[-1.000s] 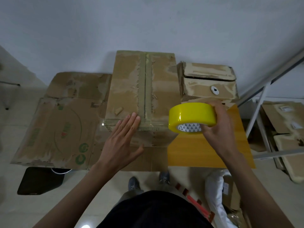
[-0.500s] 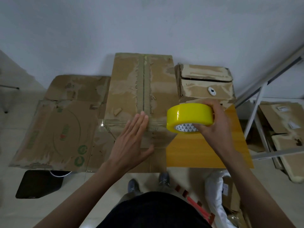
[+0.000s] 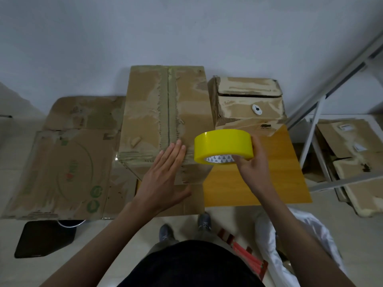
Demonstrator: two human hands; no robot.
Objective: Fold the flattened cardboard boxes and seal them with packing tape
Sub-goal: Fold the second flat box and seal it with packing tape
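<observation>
Yellow packing-tape roll (image 3: 223,145) sits gripped in the right hand (image 3: 251,162) at frame centre; the left hand (image 3: 163,175) lies flat, fingers straight, on the folded brown cardboard box (image 3: 165,119).

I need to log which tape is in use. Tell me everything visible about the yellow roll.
The yellow tape roll is a wide, glossy, bright yellow ring of packing tape, looking nearly full. Its white inner core carries a pattern of small dark triangles. It is held in the air, tilted so the core opening faces down toward the camera, beside the near right corner of the big cardboard box. The right hand grips it from the right side. No loose tape end is visible.
</observation>
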